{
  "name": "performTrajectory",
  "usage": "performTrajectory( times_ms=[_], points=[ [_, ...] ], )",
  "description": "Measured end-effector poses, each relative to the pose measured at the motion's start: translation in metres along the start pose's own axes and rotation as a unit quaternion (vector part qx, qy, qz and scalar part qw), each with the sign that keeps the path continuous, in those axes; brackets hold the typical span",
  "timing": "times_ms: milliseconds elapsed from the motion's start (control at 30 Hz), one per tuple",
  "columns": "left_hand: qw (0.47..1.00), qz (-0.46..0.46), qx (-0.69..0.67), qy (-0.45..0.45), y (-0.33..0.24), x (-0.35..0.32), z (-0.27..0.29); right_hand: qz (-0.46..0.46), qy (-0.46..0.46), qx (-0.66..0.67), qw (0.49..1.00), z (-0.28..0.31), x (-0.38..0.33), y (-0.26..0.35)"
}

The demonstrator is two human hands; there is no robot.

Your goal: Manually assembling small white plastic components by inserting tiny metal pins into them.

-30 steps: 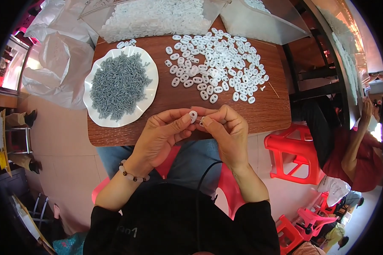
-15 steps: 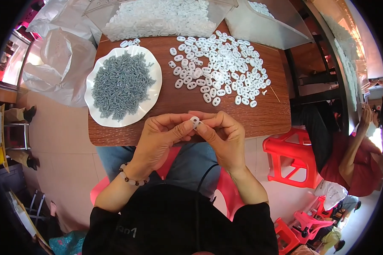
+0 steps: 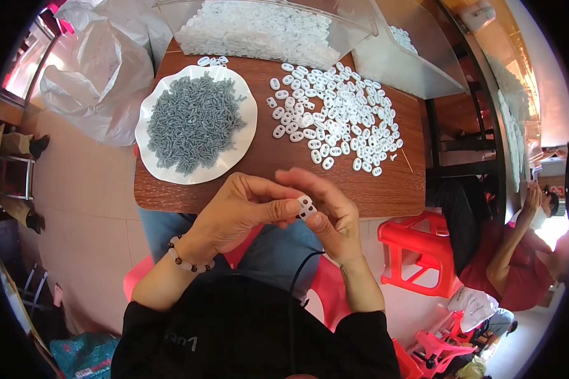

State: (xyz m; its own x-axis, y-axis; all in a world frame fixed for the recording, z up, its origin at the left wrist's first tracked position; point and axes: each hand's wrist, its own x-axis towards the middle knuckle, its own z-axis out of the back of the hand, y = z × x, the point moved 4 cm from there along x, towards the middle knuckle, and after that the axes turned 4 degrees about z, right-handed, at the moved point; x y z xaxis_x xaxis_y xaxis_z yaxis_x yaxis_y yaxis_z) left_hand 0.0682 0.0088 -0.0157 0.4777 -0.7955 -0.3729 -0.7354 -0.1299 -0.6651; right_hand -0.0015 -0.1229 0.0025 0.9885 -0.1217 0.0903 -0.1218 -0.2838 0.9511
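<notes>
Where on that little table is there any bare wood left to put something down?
A bare strip runs along the near edge of the table, between the plate and the hands. A narrow gap lies between the plate and the white pieces. The far side is crowded by a clear bin.

Bare strip of brown table runs along the near edge, centre frame, w/ both hands just below it. Upper left blocked by white plate of grey pieces. Upper right: scattered white pieces. Top: clear bins wall off the far edge. Red stool at lower right.
</notes>
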Motion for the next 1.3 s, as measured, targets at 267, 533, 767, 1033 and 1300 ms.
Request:
performTrajectory(
  times_ms=[267,533,767,1033,1300],
  points=[
    [0.998,0.025,-0.011,0.060,0.0005,0.0002,0.0014,0.065,0.059,-0.102,0.991,0.0023,0.0028,-0.0024],
    [0.998,0.031,-0.009,0.054,-0.0025,-0.0005,0.0002,0.112,0.059,-0.111,0.986,0.0040,0.0016,-0.0051],
    [0.998,0.013,-0.012,0.066,-0.0021,0.0009,-0.0006,0.111,0.026,-0.142,0.983,0.0020,-0.0002,-0.0038],
    [0.998,-0.004,0.005,0.061,-0.0024,-0.0011,-0.0036,0.138,0.021,-0.178,0.974,0.0016,-0.0015,-0.0046],
    [0.998,0.007,0.021,0.051,-0.0019,-0.0002,-0.0034,0.161,0.015,-0.215,0.963,-0.0007,-0.0015,-0.0016]
  ],
)
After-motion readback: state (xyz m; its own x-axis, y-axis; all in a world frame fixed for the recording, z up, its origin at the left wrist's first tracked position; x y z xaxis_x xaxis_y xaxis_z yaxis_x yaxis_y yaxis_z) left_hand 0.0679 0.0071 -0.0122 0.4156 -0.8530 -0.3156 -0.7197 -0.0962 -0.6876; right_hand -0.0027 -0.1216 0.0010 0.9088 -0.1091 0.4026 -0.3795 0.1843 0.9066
